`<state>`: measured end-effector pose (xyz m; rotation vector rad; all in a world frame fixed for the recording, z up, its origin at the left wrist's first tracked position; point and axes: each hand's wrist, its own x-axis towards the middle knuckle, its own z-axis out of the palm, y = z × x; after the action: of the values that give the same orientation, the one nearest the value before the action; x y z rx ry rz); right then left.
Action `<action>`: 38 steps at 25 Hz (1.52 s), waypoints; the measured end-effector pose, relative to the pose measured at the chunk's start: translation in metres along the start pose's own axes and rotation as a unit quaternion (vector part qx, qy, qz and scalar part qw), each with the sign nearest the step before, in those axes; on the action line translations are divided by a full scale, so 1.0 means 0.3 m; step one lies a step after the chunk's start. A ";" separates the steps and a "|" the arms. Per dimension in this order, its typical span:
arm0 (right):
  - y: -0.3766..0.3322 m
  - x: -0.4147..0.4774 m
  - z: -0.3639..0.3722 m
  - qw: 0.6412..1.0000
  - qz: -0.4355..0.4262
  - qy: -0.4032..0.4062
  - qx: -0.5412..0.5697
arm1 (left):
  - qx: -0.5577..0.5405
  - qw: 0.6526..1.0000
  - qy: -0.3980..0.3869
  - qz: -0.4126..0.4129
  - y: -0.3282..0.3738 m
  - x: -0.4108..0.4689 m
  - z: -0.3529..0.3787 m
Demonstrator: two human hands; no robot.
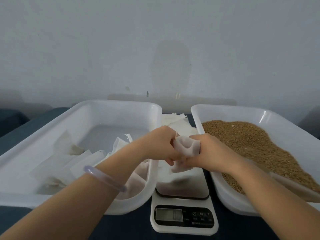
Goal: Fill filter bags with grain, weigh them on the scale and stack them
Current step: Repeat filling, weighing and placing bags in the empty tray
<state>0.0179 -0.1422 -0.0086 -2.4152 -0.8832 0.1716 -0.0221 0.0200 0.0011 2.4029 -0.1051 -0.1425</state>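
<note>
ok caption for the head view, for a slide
Left hand and right hand hold a filter bag over the scale, beside the grain tray.

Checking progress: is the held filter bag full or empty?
Apparently empty: the filter bag is white and limp between the left hand and right hand, with nothing brown showing through.
</note>
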 end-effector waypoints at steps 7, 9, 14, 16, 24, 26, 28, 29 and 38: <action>0.003 0.005 0.019 0.993 -0.010 -0.005 -0.117 | 0.255 0.962 0.070 0.066 0.011 0.017 0.036; 0.006 0.011 0.027 0.990 -0.008 -0.006 -0.143 | 0.190 0.978 0.068 0.051 -0.003 0.009 0.028; 0.008 0.016 0.048 0.985 -0.026 0.003 -0.173 | 0.215 0.976 0.039 0.000 -0.016 0.006 0.041; 0.013 0.017 0.049 0.983 -0.031 0.004 -0.182 | 0.222 0.974 0.050 0.002 -0.019 0.008 0.042; 0.000 0.030 0.057 0.975 -0.026 -0.010 -0.222 | 0.321 0.946 0.012 0.030 -0.015 0.022 0.060; 0.004 0.032 0.058 0.974 -0.026 -0.008 -0.226 | 0.328 0.944 0.008 0.031 -0.016 0.026 0.060; -0.001 0.033 0.059 0.972 -0.023 -0.015 -0.235 | 0.326 0.945 0.009 0.034 -0.019 0.028 0.060; -0.006 0.029 0.059 0.971 -0.028 -0.016 -0.237 | 0.322 0.946 0.008 0.038 -0.019 0.026 0.063; 0.024 0.006 0.020 1.000 0.010 -0.013 0.016 | 0.109 0.993 0.039 0.030 -0.041 -0.012 0.037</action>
<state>0.0215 -0.1429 -0.0174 -2.3983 -0.8612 0.2234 -0.0266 0.0222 -0.0150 2.6164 -0.1649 -0.0094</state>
